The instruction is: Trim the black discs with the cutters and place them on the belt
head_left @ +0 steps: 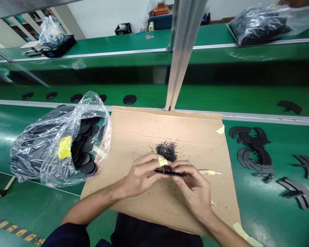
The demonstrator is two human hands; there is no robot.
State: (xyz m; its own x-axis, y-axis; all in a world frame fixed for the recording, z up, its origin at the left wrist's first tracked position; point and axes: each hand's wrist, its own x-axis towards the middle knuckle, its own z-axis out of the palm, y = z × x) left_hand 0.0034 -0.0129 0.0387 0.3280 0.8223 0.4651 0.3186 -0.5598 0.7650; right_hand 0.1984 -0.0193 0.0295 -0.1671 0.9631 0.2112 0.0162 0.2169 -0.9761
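My left hand and my right hand come together over a cardboard sheet. Between them they grip a thin flat black part, seen nearly edge-on, with the fingers of both hands closed on its two ends. Yellow tape is wrapped round a finger of my left hand. Just beyond my fingertips lies a heap of tiny black pieces, with loose ones scattered around it. A yellow-wrapped tool with a pointed metal tip lies partly behind my right hand.
To the left, a clear plastic bag spills flat black discs. Curved black parts lie in groups at the right. Black round parts line the green belt behind. A metal post rises at the cardboard's far edge.
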